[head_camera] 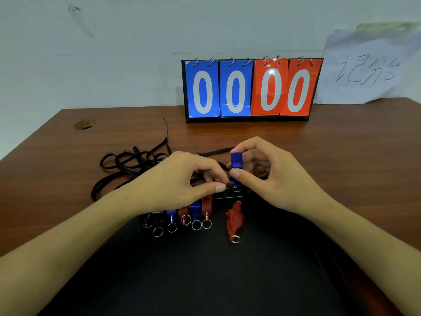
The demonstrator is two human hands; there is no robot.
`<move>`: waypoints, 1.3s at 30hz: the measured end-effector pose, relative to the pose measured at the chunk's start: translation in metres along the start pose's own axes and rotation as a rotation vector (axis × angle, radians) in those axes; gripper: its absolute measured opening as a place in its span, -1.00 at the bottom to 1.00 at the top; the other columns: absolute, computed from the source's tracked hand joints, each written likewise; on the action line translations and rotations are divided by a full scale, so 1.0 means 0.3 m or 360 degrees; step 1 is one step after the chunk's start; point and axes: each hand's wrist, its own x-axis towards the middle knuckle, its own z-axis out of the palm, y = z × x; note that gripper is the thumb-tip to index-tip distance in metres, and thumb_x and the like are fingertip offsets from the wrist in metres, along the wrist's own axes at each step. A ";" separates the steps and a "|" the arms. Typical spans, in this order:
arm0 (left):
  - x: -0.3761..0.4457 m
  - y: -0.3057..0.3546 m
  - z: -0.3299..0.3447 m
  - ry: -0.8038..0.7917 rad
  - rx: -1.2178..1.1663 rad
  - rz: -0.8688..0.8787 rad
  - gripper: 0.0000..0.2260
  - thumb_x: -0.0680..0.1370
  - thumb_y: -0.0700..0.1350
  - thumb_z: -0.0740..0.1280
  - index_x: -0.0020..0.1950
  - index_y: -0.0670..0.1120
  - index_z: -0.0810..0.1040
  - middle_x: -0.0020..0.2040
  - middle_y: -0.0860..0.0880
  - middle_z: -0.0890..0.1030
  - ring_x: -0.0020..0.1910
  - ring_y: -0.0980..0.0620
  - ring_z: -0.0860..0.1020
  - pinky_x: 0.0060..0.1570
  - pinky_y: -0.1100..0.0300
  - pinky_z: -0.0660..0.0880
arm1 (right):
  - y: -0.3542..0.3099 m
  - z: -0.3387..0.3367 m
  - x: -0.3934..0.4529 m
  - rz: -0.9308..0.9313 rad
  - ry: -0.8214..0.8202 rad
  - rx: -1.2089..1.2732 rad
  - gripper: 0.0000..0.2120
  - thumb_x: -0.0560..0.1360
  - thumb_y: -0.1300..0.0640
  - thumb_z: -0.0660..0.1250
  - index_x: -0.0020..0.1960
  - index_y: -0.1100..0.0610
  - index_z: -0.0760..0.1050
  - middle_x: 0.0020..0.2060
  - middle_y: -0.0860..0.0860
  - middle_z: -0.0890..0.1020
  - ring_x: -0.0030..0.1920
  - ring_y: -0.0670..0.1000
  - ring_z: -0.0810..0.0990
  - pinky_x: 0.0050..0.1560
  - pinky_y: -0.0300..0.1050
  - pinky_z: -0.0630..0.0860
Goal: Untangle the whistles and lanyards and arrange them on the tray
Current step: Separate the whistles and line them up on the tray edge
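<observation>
At the far left of the brown counter (68, 142) lies a loose tangle of black lanyards (134, 163), one thin cord end trailing back toward the wall. Just right of it the left hand (182, 179) hovers over the far edge of the black tray (205, 281), thumb and forefinger pinched on a small dark clip or cord end next to a metal ring (237, 189). Below that hand, a row of whistles (182, 215) sits on the tray, blue and red side by side, each with a split ring pointing toward the person; the leftmost one is dark and hard to make out. A little further right, apart from the row, a red whistle (234, 217) lies alone on the tray. Above it the right hand (268, 176) grips an upright blue whistle (236, 161) between thumb and curled fingers, the ring hanging at its lower end. At the back of the counter stands a flip scoreboard (250, 87) reading 00 00, with a handwritten paper (369, 69) on the wall to its right.
</observation>
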 end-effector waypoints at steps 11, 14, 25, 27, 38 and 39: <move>-0.030 0.083 0.018 -0.0161 0.0412 0.0180 -0.59 0.50 0.44 0.25 0.23 0.29 0.57 0.08 0.30 0.52 0.13 0.22 0.41 0.18 0.09 0.45 | 0.009 -0.011 0.006 0.0058 0.0190 0.0063 -0.69 0.51 0.01 0.46 0.20 -0.05 0.48 -0.06 -0.12 0.67 -0.09 -0.10 0.68 -0.07 -0.20 0.63; -0.036 0.101 0.035 -0.0241 0.0500 0.0220 -0.54 0.51 0.45 0.23 0.35 0.33 0.52 0.02 0.26 0.48 0.08 0.23 0.36 0.17 0.10 0.40 | 0.008 -0.010 0.006 0.0068 0.0192 0.0042 -0.69 0.51 0.00 0.45 0.21 -0.05 0.47 -0.06 -0.13 0.66 -0.09 -0.11 0.67 -0.08 -0.25 0.62; -0.032 0.069 0.029 -0.0299 0.0414 0.0169 -0.69 0.54 0.26 0.36 0.27 0.30 0.54 0.09 0.30 0.60 0.19 0.19 0.36 0.25 0.00 0.27 | 0.009 -0.008 0.009 0.0084 0.0186 0.0041 -0.69 0.51 0.01 0.46 0.20 -0.05 0.47 -0.07 -0.14 0.66 -0.08 -0.12 0.67 -0.08 -0.31 0.60; -0.030 0.064 0.030 -0.0274 0.0418 0.0164 -0.70 0.54 0.26 0.37 0.26 0.30 0.54 0.08 0.32 0.60 0.18 0.23 0.34 0.26 0.06 0.25 | 0.009 -0.009 0.009 0.0081 0.0189 0.0061 -0.70 0.51 0.01 0.46 0.20 -0.05 0.48 -0.06 -0.13 0.68 -0.08 -0.10 0.68 -0.08 -0.30 0.60; -0.029 0.043 0.049 -0.0121 0.0436 0.0203 -0.71 0.52 0.29 0.38 0.20 0.27 0.59 0.20 0.30 0.55 0.22 0.16 0.34 0.25 0.05 0.29 | 0.009 -0.009 0.009 0.0087 0.0162 0.0067 -0.70 0.50 0.02 0.47 0.19 -0.07 0.48 -0.05 -0.11 0.69 -0.09 -0.09 0.68 -0.08 -0.27 0.61; -0.029 0.041 0.051 -0.0084 0.0453 0.0218 -0.73 0.52 0.29 0.38 0.17 0.26 0.60 0.20 0.30 0.52 0.21 0.15 0.34 0.22 0.05 0.30 | 0.009 -0.010 0.009 0.0091 0.0160 0.0064 -0.70 0.50 0.02 0.47 0.19 -0.07 0.48 -0.05 -0.11 0.69 -0.09 -0.09 0.68 -0.08 -0.27 0.62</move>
